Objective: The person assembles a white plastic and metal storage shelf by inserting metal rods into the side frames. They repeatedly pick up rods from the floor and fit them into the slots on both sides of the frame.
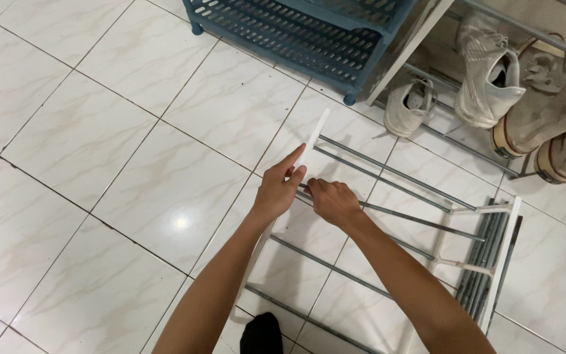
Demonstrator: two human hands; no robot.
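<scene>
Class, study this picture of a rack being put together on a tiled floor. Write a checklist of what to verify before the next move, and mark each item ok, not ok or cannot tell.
1. Left hand steadies the white side bar: ok.
2. Right hand grips a grey rod at the bar: ok.
3. Rod end seated in its hole: cannot tell, the fingers hide it.
4. Other rods run side by side to the far white side frame: ok.
5. Shoes stay apart from the rack parts in hand: ok.
6. Blue plastic shelf stands apart from the hands: ok.
</scene>
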